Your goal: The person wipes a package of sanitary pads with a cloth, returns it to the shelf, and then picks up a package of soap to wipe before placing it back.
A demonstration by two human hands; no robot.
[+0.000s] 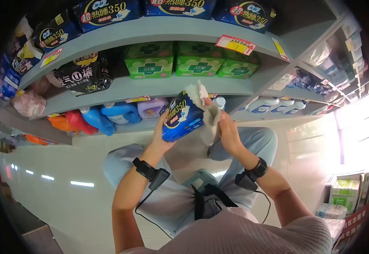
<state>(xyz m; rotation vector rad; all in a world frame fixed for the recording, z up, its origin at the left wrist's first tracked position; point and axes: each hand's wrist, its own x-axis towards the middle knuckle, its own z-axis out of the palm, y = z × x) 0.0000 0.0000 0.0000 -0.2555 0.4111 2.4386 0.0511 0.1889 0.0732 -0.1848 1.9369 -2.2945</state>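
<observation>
My left hand point(160, 136) is closed around the lower left side of a dark blue pack of sanitary pads point(183, 116) marked 350. The pack is held tilted in the air in front of the shelves, above my knees. On its right end lies a crumpled whitish cloth point(211, 120), which hangs down past the pack's edge. The fingers of my right hand point(229, 131) are closed on this cloth and press it against the pack. Part of the pack's top and right end is hidden by the cloth.
Similar blue packs point(180, 8) line the upper shelf. Green packs point(148, 61) and a black pack point(85, 74) stand on the middle one. Detergent bottles point(121, 113) fill the bottom level. A small teal stool point(199, 178) is under me. More goods point(345, 190) stand at right.
</observation>
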